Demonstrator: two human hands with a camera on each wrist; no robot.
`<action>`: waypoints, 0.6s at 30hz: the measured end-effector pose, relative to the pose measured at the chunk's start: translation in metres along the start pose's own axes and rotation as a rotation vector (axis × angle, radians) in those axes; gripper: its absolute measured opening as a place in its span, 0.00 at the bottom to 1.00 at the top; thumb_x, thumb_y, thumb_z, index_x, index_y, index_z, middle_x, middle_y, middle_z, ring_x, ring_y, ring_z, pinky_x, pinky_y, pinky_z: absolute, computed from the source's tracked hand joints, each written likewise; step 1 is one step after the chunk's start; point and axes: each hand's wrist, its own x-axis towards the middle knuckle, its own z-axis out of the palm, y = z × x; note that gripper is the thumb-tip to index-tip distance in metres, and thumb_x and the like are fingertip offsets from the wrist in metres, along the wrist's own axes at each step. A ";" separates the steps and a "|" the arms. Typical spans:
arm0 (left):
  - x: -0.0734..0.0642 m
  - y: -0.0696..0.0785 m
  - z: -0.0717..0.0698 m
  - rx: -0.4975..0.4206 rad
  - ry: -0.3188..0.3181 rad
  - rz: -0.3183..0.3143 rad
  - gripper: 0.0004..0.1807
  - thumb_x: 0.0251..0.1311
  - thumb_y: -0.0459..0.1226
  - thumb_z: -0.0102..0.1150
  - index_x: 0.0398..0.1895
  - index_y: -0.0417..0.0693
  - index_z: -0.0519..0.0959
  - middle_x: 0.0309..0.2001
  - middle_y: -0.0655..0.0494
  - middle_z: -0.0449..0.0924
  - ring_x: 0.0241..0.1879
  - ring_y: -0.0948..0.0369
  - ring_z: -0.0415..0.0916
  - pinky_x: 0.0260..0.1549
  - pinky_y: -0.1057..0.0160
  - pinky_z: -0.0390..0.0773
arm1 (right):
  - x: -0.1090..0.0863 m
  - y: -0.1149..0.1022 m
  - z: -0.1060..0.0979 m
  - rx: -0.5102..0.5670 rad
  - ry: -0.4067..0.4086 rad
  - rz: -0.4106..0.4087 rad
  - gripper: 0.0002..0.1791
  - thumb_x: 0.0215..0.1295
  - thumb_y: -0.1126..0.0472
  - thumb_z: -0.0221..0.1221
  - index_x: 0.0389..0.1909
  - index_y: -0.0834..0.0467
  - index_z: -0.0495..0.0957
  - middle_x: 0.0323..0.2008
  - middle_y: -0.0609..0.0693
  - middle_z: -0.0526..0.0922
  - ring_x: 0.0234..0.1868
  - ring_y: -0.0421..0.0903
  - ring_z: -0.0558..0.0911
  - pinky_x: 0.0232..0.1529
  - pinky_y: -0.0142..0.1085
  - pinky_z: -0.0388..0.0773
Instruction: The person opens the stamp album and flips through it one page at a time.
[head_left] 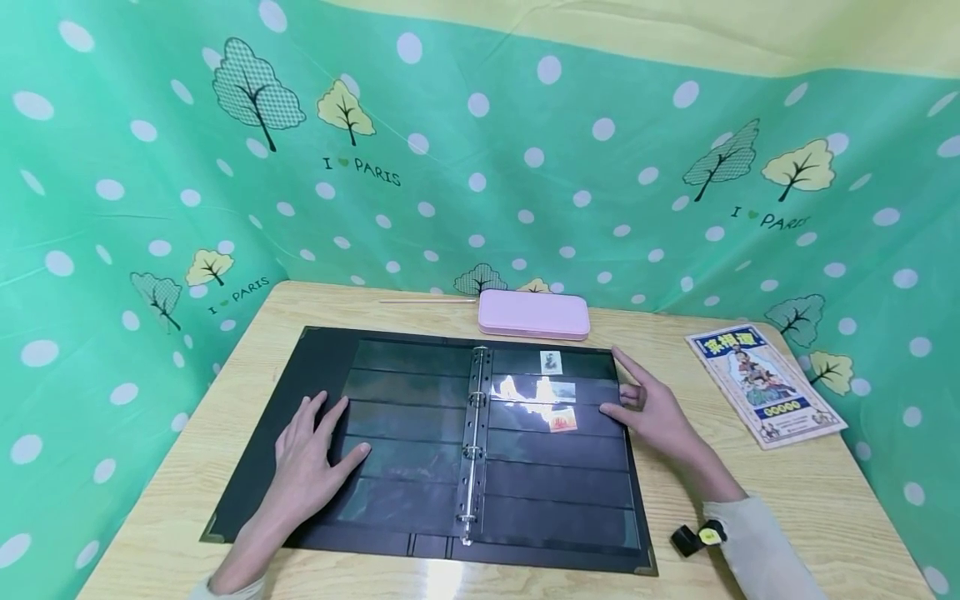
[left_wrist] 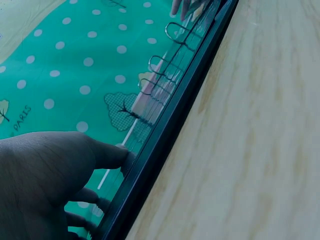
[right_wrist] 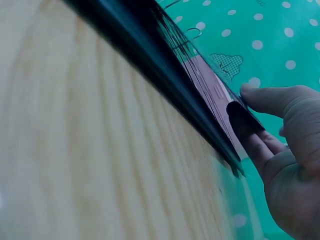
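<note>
A black ring-binder stamp album (head_left: 285, 375) lies spread on the table, its metal rings (head_left: 472, 454) down the middle. Each side shows a dark sleeve page with strip pockets. Three stamps sit in the upper pockets of the right page (head_left: 555, 479): a grey portrait stamp (head_left: 551, 362), a pale one (head_left: 562, 392) and a red one (head_left: 562, 419). My left hand (head_left: 303, 467) rests on the left page with fingers spread. At the right edge, my right hand (head_left: 660, 417) pinches the page, thumb above and fingers beneath in the right wrist view.
Behind the album lies a pink pencil case (head_left: 534, 314), with a thin stick (head_left: 427, 301) to its left. A printed booklet (head_left: 765, 385) is on the wooden table (head_left: 832, 517) at the right. Green dotted cloth (head_left: 450, 200) hangs behind.
</note>
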 end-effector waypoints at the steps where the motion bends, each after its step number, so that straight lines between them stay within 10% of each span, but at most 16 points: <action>1: 0.000 0.000 0.000 0.001 0.000 0.000 0.45 0.68 0.47 0.77 0.82 0.35 0.69 0.83 0.25 0.54 0.83 0.24 0.44 0.72 0.20 0.47 | -0.001 0.001 -0.001 0.029 0.005 0.004 0.55 0.72 0.70 0.72 0.92 0.51 0.51 0.58 0.69 0.85 0.43 0.50 0.92 0.38 0.36 0.88; 4: 0.000 0.000 0.000 0.002 0.000 -0.001 0.45 0.68 0.47 0.77 0.82 0.35 0.69 0.83 0.25 0.54 0.83 0.24 0.44 0.72 0.20 0.47 | -0.002 0.003 -0.004 0.132 0.002 0.003 0.55 0.72 0.73 0.70 0.92 0.53 0.51 0.57 0.71 0.85 0.34 0.39 0.87 0.33 0.30 0.84; 8: 0.000 0.000 0.000 0.002 0.002 -0.001 0.45 0.68 0.46 0.77 0.82 0.35 0.69 0.83 0.25 0.54 0.83 0.24 0.44 0.72 0.20 0.47 | -0.005 0.003 -0.008 0.208 0.016 -0.004 0.51 0.73 0.72 0.70 0.90 0.57 0.53 0.79 0.75 0.67 0.46 0.36 0.90 0.50 0.29 0.87; 18: -0.001 -0.001 0.001 0.012 0.016 0.014 0.45 0.67 0.46 0.77 0.81 0.35 0.70 0.82 0.24 0.55 0.82 0.23 0.45 0.71 0.20 0.49 | -0.011 0.006 -0.015 0.387 -0.018 -0.226 0.32 0.85 0.73 0.54 0.86 0.65 0.62 0.48 0.49 0.93 0.37 0.40 0.91 0.36 0.36 0.90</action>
